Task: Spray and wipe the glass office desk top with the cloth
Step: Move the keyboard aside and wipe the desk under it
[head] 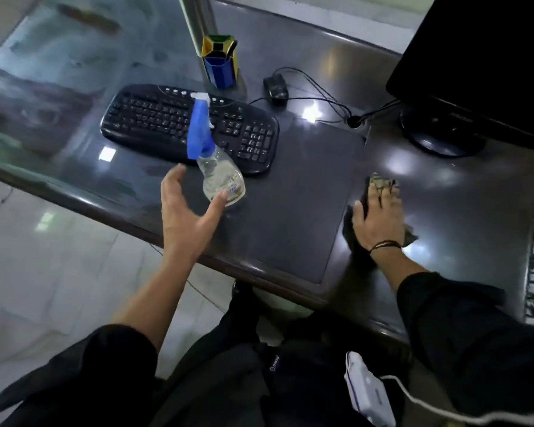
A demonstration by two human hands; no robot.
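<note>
The nearly empty, light, slick spray bottle (216,161) stands near the counter (290,211) edge before the wide-spread left hand (185,208), best gripped at its neck, while the flat right hand (378,217) presses the soft cloth (383,183).

Dim, cool indoor light here, coming from overhead: bright white glare patches on the glass desk top (321,167) at center right and beside the monitor (475,69), another square reflection at left. Upper left is smeared with hazy reflections and motion blur. Wide-angle bending curves the desk edges, and the whole frame looks soft and compressed
</note>
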